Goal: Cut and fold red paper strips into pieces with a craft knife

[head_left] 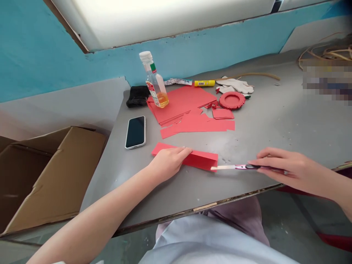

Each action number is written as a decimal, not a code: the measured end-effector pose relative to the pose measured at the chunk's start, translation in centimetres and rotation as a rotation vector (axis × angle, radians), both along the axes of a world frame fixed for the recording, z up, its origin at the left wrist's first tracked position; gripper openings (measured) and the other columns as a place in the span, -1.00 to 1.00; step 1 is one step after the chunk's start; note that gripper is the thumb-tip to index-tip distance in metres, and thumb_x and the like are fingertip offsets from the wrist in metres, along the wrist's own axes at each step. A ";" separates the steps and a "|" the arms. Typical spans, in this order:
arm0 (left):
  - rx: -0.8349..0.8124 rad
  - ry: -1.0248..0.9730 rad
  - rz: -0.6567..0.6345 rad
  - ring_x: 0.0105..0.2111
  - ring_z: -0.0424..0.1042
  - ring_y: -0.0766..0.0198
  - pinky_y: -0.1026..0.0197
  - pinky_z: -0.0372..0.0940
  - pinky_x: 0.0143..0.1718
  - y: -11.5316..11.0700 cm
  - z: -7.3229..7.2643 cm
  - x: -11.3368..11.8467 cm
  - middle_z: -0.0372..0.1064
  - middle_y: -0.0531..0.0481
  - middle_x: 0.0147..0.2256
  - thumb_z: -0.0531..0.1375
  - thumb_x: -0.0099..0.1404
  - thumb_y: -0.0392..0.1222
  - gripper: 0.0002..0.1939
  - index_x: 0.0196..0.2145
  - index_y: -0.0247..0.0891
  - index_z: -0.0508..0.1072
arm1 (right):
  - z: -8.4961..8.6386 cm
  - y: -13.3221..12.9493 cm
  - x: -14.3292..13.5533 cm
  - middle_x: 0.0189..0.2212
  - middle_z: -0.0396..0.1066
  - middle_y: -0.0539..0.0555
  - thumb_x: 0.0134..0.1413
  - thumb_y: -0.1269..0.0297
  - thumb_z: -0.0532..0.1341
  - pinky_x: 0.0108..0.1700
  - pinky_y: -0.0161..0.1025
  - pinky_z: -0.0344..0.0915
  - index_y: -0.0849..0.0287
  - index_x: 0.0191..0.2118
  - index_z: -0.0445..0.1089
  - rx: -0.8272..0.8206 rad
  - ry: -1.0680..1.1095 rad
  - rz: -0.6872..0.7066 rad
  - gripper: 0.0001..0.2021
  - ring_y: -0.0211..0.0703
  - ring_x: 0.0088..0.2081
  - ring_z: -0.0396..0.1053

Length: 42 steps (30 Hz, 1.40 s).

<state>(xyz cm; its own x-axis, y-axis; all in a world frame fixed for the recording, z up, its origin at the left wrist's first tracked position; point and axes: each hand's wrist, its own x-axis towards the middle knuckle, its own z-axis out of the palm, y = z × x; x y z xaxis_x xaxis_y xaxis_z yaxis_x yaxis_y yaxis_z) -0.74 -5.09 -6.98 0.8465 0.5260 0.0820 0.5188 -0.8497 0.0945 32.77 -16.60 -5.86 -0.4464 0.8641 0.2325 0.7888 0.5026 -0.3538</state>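
Observation:
A folded strip of red paper [203, 160] lies near the front of the grey table. My left hand [170, 161] is closed on its left part, thumb and fingers at the upper fold. In my right hand [286, 165] is a utility knife [244, 167] with a long blade out. The blade's tip is at the open right end of the folded strip, between its layers. Just behind the strip lie torn and cut red paper pieces [198, 124], and a larger stack of red sheets [184, 101] is farther back.
A glass bottle [156, 86] stands on the red sheets. A phone [135, 132] and black cloth [137, 96] lie left. Behind are a yellow glue stick [204, 83], white gloves [236, 85] and a red ring [232, 100]. A cardboard box [57, 176] sits left of the table [275, 124].

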 end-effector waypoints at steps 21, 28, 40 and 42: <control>-0.235 0.065 -0.140 0.25 -0.30 -0.15 -0.29 -0.33 0.15 -3.8 -1.3 2.2 -0.27 -0.19 0.27 -0.17 0.13 0.44 -0.12 0.26 -0.11 -0.09 | -3.6 2.9 0.0 -0.30 0.30 -0.01 0.06 0.61 -0.02 -0.54 -0.38 0.00 -0.03 0.13 0.18 0.309 -0.399 0.138 -0.46 -0.38 -0.51 0.16; -0.251 0.063 -0.148 0.26 -0.30 -0.08 -0.25 -0.39 0.17 -3.8 -1.1 2.1 -0.29 -0.19 0.28 -0.21 0.13 0.45 -0.11 0.27 -0.13 -0.11 | -3.7 3.7 0.1 -0.27 0.28 0.03 0.06 0.60 -0.01 -0.52 -0.37 0.02 -0.01 0.15 0.14 0.283 -0.412 0.185 -0.45 -0.37 -0.52 0.13; -0.280 0.066 -0.145 0.26 -0.28 -0.10 -0.27 -0.39 0.16 -3.9 -1.3 2.0 -0.33 -0.18 0.28 -0.22 0.13 0.44 -0.11 0.27 -0.13 -0.14 | -3.9 4.2 -0.3 -0.30 0.30 0.00 0.05 0.61 -0.02 -0.54 -0.39 -0.01 -0.03 0.15 0.15 0.263 -0.365 0.174 -0.43 -0.41 -0.54 0.14; -0.284 0.072 -0.147 0.26 -0.29 -0.10 -0.28 -0.40 0.16 -3.9 -1.3 2.0 -0.33 -0.18 0.28 -0.22 0.14 0.44 -0.12 0.27 -0.13 -0.14 | -3.9 4.2 -0.3 -0.31 0.30 0.00 0.05 0.61 -0.02 -0.53 -0.38 0.01 -0.03 0.16 0.14 0.247 -0.370 0.176 -0.43 -0.40 -0.53 0.15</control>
<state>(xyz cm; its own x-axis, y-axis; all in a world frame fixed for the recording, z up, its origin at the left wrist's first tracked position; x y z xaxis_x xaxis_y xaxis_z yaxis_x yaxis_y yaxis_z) 1.29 -8.97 -8.28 0.9135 0.3907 -0.1135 0.4062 -0.8611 0.3058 32.42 -12.38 -9.78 -0.6729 0.7064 0.2196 0.7342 0.6740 0.0818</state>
